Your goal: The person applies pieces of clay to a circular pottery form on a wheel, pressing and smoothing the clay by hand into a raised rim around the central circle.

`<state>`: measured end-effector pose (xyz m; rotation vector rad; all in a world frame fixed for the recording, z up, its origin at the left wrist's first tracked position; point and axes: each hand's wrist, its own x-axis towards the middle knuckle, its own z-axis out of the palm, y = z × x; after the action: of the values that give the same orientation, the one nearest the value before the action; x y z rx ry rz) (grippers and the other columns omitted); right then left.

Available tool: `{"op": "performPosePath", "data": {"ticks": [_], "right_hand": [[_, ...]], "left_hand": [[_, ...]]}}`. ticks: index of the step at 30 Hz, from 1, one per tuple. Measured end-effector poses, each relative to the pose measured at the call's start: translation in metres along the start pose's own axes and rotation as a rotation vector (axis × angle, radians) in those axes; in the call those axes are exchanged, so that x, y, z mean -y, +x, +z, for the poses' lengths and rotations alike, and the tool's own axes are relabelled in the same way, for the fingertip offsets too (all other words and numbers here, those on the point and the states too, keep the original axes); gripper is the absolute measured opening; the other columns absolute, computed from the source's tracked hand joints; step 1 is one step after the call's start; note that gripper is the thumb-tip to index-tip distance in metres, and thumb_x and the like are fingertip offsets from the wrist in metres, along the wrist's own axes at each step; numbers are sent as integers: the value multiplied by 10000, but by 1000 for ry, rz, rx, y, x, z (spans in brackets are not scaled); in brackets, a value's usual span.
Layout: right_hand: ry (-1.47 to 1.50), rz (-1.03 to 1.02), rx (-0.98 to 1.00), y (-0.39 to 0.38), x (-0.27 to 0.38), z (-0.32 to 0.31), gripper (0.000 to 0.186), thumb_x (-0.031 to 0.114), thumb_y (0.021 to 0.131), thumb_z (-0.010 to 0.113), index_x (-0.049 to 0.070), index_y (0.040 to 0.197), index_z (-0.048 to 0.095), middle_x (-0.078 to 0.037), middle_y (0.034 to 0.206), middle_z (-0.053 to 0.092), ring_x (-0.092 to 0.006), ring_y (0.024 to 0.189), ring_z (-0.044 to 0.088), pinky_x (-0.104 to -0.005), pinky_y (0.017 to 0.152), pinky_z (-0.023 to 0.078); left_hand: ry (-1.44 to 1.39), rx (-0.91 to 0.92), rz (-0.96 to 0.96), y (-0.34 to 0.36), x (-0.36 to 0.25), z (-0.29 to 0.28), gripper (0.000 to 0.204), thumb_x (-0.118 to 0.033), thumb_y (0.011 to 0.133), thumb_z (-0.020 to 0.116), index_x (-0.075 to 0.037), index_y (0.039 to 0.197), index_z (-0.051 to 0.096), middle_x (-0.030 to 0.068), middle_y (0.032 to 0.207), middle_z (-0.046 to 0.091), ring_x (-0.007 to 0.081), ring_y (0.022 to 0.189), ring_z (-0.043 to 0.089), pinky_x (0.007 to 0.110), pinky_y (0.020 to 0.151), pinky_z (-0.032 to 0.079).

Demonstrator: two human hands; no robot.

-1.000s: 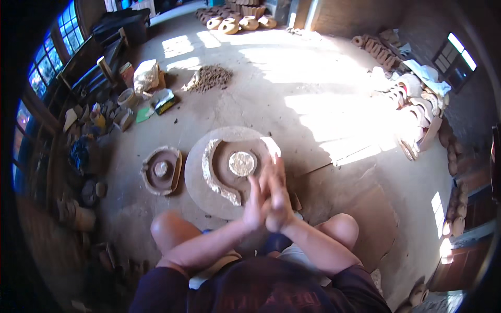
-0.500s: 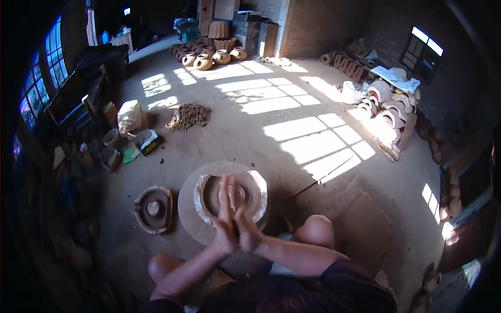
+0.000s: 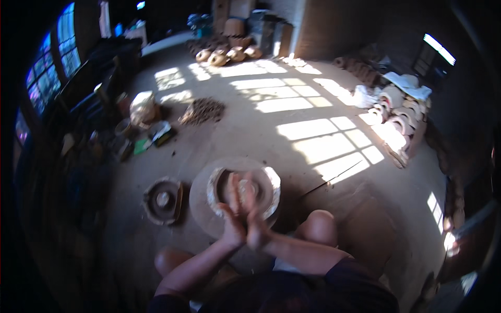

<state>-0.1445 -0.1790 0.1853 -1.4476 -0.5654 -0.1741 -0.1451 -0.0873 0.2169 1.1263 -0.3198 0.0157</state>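
My left hand (image 3: 234, 221) and my right hand (image 3: 257, 224) are held palm to palm, fingers stretched out and a little blurred. I see nothing between them, though the palms face inward and are partly hidden. Below the fingers lies a round hollow mould (image 3: 272, 183) with a thick, white-flecked rim. It sits on a pale flat disc (image 3: 202, 221) on the floor in front of my knees. To the left is a smaller, broken-edged mould (image 3: 148, 211) with a pale knob (image 3: 163, 199) at its middle.
A heap of brown clods (image 3: 202, 111) lies beyond the moulds. Containers and a pale sack (image 3: 143, 108) stand at left. Round pots (image 3: 218, 57) are grouped at the back. Curved clay pieces (image 3: 402, 124) are stacked at right, partly under a white sheet (image 3: 408, 84). A thin stick (image 3: 344, 171) lies nearby.
The whole scene has shifted slightly right in view as my head turned. My hands stay palm to palm over the mould, and the fingers have parted a little.
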Motion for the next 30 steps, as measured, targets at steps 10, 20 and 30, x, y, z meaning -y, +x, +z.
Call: {"op": "performPosePath", "data": {"ticks": [10,20,30], "right_hand": [[444,415,-248,8,5,1,848,644,1163,170,67,1763,4,-157,1845,16,-269,1701,3,-425,1354,31],[611,510,-232,17,-7,-5,895,649,1152,215,18,1751,5,-184,1837,12,-295,1698,-9,-445,1352,44],[197,409,-40,24,-26,5,908,684,1144,182,36,1756,13,-129,1850,13,-232,1698,-24,-411,1353,1]], "left_hand": [[221,165,163,-23,43,-26,1071,-759,1086,250,36,1726,-72,262,1818,-45,363,1689,-74,467,1350,25],[89,49,40,0,57,-41,1048,-776,1085,189,-8,1734,-108,245,1821,-79,400,1688,-46,524,1346,53],[252,15,150,10,77,-52,778,-470,1185,104,63,1702,-129,256,1816,-85,385,1685,-84,481,1350,-22]]}}
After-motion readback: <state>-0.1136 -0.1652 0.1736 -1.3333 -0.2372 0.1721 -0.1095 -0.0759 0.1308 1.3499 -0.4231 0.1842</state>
